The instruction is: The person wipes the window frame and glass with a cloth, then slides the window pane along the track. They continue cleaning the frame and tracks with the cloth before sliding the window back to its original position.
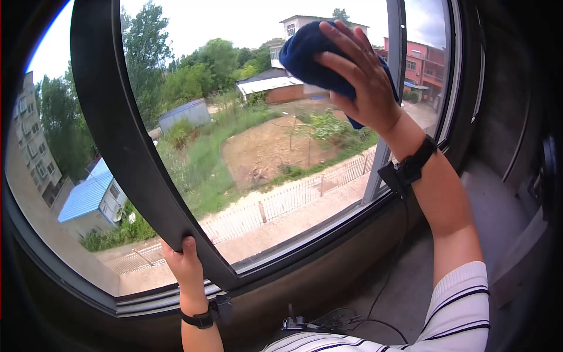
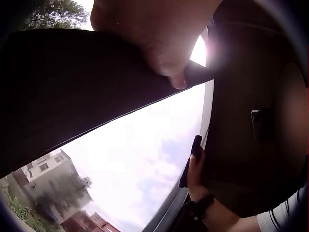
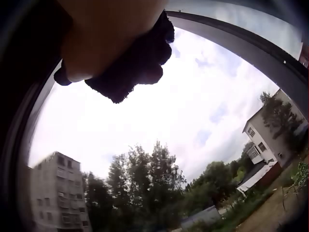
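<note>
My right hand (image 1: 366, 88) presses a dark blue cloth (image 1: 308, 56) against the upper right of the window pane (image 1: 234, 117), its fingers spread and mostly straight over the fabric. Bunched cloth edges (image 3: 145, 67) stick out past that hand in the right wrist view. Low on the left, my left hand (image 1: 185, 261) grips the dark window frame (image 1: 126, 135), with the thumb on the near face and the other fingers hidden behind. From the left wrist view, the left thumb (image 2: 177, 79) lies over the frame's edge.
Below the pane runs the sill track (image 1: 281, 264). Cables and a small device (image 1: 296, 322) lie under the window near my body. A thin cable hangs from the right wrist camera (image 1: 399, 176). Outside are trees, buildings and a fence (image 1: 293, 196).
</note>
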Tool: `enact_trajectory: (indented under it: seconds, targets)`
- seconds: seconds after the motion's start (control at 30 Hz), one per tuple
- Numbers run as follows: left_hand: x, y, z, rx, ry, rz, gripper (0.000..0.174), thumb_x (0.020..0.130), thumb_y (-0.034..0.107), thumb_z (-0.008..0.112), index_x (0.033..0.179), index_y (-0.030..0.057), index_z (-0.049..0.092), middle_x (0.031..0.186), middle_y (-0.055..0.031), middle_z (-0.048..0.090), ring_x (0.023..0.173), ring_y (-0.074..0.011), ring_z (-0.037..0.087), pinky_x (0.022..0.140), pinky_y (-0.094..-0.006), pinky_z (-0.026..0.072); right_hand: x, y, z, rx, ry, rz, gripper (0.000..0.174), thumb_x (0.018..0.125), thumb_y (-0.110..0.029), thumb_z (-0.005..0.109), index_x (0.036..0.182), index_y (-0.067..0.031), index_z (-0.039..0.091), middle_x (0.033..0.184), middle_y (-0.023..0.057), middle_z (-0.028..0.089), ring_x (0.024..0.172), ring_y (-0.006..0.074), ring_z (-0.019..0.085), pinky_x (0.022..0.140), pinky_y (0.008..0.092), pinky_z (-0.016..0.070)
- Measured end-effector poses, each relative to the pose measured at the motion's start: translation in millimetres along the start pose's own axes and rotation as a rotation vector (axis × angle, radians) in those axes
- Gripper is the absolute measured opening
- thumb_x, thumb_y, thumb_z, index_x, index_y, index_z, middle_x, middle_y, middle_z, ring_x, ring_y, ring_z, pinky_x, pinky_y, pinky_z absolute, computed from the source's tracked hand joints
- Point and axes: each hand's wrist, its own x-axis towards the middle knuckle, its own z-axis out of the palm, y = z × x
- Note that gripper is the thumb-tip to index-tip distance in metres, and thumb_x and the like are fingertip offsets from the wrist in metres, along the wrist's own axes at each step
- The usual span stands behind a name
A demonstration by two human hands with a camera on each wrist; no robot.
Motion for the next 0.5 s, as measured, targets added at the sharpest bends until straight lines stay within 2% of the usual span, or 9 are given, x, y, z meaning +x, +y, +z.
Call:
enact_trajectory:
  seconds: [0.03, 0.07, 0.17, 0.23, 0.3, 0.33, 0.37, 0.4, 0.5]
  targets:
    - [-0.8, 0.0, 0.7, -0.001, -0.009, 0.005, 0.058, 0.091, 0.053, 0.067, 0.113, 0.0006, 0.053, 0.094, -0.0036, 0.057, 0.083, -0.0133, 0.056, 0.075, -0.0267, 0.0459, 12.7, 42.9, -0.5, -0.105, 0.125, 0.018, 0.054, 0.082, -0.012, 0.069, 0.132, -0.0227, 0.054, 0.141, 0.0099, 0.053, 0.126, 0.0336, 0.053, 0.110, 0.0474, 0.0400]
    - [-2.7, 15.0, 9.0, -0.109, -0.031, -0.035, 0.057, 0.091, 0.051, 0.067, 0.114, 0.0003, 0.052, 0.090, -0.0043, 0.058, 0.077, -0.0138, 0.060, 0.069, -0.0256, 0.0484, 37.4, 49.1, -18.6, -0.075, 0.132, 0.256, 0.053, 0.086, -0.004, 0.060, 0.136, -0.0066, 0.046, 0.145, 0.0234, 0.044, 0.132, 0.0430, 0.045, 0.110, 0.0429, 0.0404]
    - [1.2, 1.0, 4.9, -0.045, 0.004, 0.049, 0.062, 0.091, 0.053, 0.065, 0.116, -0.0003, 0.044, 0.081, -0.0160, 0.063, 0.067, -0.0252, 0.069, 0.059, -0.0348, 0.0581, 54.0, 115.6, -2.6, -0.097, 0.449, 0.480, 0.048, 0.091, -0.009, 0.057, 0.137, -0.0033, 0.048, 0.139, 0.0225, 0.050, 0.130, 0.0403, 0.047, 0.109, 0.0411, 0.0397]
    - [-1.7, 25.5, 17.0, -0.097, 0.012, -0.006, 0.059, 0.092, 0.051, 0.063, 0.115, -0.0004, 0.045, 0.081, -0.0166, 0.064, 0.068, -0.0255, 0.069, 0.058, -0.0342, 0.0572, 50.9, 84.6, 2.6, -0.114, 0.434, 0.414, 0.048, 0.088, -0.009, 0.059, 0.135, -0.0035, 0.051, 0.136, 0.0235, 0.053, 0.126, 0.0397, 0.051, 0.108, 0.0413, 0.0409]
    - [-1.7, 27.4, 15.4, -0.103, -0.037, -0.004, 0.059, 0.093, 0.051, 0.063, 0.115, -0.0005, 0.045, 0.082, -0.0166, 0.065, 0.068, -0.0250, 0.069, 0.058, -0.0337, 0.0572, 14.8, 25.0, 19.6, 0.098, 0.170, 0.392, 0.054, 0.081, -0.011, 0.067, 0.133, -0.0227, 0.055, 0.134, 0.0091, 0.057, 0.116, 0.0338, 0.059, 0.101, 0.0479, 0.0470]
    - [-0.9, 26.5, 15.1, -0.097, -0.045, 0.008, 0.061, 0.092, 0.053, 0.063, 0.115, -0.0002, 0.046, 0.082, -0.0162, 0.065, 0.067, -0.0243, 0.069, 0.058, -0.0330, 0.0570, 11.0, -12.0, 29.5, 0.050, 0.287, 0.132, 0.055, 0.079, -0.015, 0.071, 0.131, -0.0256, 0.058, 0.141, 0.0064, 0.054, 0.126, 0.0322, 0.054, 0.110, 0.0479, 0.0399]
    - [-1.9, 25.2, 14.4, -0.098, -0.038, 0.005, 0.061, 0.092, 0.053, 0.063, 0.115, -0.0002, 0.046, 0.082, -0.0162, 0.065, 0.067, -0.0243, 0.069, 0.058, -0.0330, 0.0570, -6.8, -67.2, 23.7, 0.129, 0.081, 0.137, 0.046, 0.086, -0.020, 0.068, 0.131, -0.0233, 0.061, 0.148, 0.0079, 0.049, 0.139, 0.0308, 0.043, 0.120, 0.0479, 0.0240]
    - [-2.4, 24.4, 13.6, -0.075, -0.010, -0.009, 0.062, 0.091, 0.055, 0.063, 0.115, 0.0000, 0.046, 0.082, -0.0160, 0.065, 0.067, -0.0241, 0.069, 0.058, -0.0327, 0.0569, -32.1, -108.7, 29.2, 0.286, -0.075, 0.076, 0.044, 0.086, -0.027, 0.066, 0.130, -0.0273, 0.061, 0.152, 0.0028, 0.046, 0.144, 0.0260, 0.037, 0.122, 0.0492, 0.0172]
    - [-1.7, 25.7, 15.7, -0.055, 0.017, -0.032, 0.064, 0.089, 0.057, 0.063, 0.115, 0.0008, 0.046, 0.082, -0.0153, 0.064, 0.067, -0.0236, 0.069, 0.057, -0.0324, 0.0569, -107.6, -194.2, 52.9, 0.545, -0.214, -0.267, 0.035, 0.090, -0.021, 0.055, 0.125, -0.0188, 0.059, 0.155, 0.0038, 0.040, 0.145, 0.0242, 0.036, 0.121, 0.0468, 0.0228]
